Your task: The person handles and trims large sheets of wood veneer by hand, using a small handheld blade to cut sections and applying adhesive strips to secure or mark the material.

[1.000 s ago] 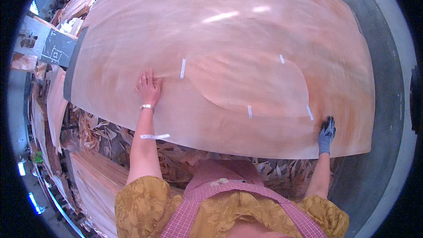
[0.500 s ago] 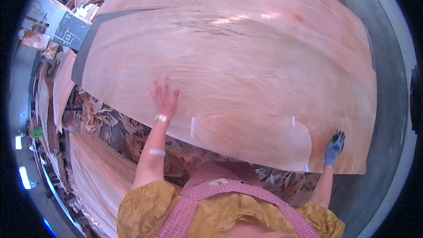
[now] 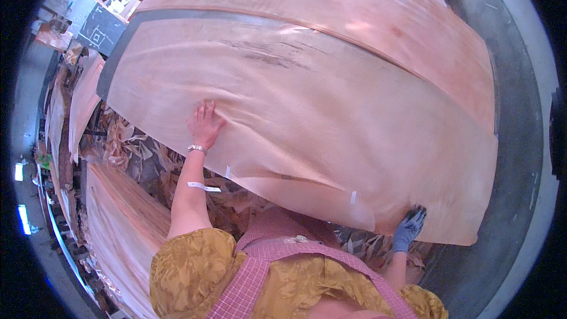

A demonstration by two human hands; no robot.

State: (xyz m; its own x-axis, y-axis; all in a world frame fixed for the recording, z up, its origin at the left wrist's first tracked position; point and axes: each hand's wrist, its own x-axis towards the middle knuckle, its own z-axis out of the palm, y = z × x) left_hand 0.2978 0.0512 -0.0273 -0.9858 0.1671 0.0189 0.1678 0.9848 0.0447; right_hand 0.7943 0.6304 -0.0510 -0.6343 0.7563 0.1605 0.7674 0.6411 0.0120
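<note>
A large thin sheet of pale wood veneer [image 3: 331,106] lies in front of me, wrinkled between my two hands. My bare left hand [image 3: 205,125] presses flat on it near the left, fingers stretched out; a watch and a strip of white tape [image 3: 204,186] are on that arm. My right hand [image 3: 410,227], in a blue-grey glove with dark fingertips, rests on the sheet by its near right edge, fingers extended. Between the hands, a lighter patch of veneer [image 3: 295,192] sits at the near edge with short white tape pieces [image 3: 354,197] on it.
Beyond a dark gap lies another pinkish veneer sheet [image 3: 378,23]. Veneer scraps [image 3: 127,145] litter the floor below the near edge. A stack of veneer [image 3: 118,218] stands at the lower left. At the far left is a dark board with chalk marks [image 3: 97,31].
The veneer sheet has shifted toward me and left, opening a gap at its far edge, and has buckled. My left hand has come down onto it; my right hand moved left and nearer.
</note>
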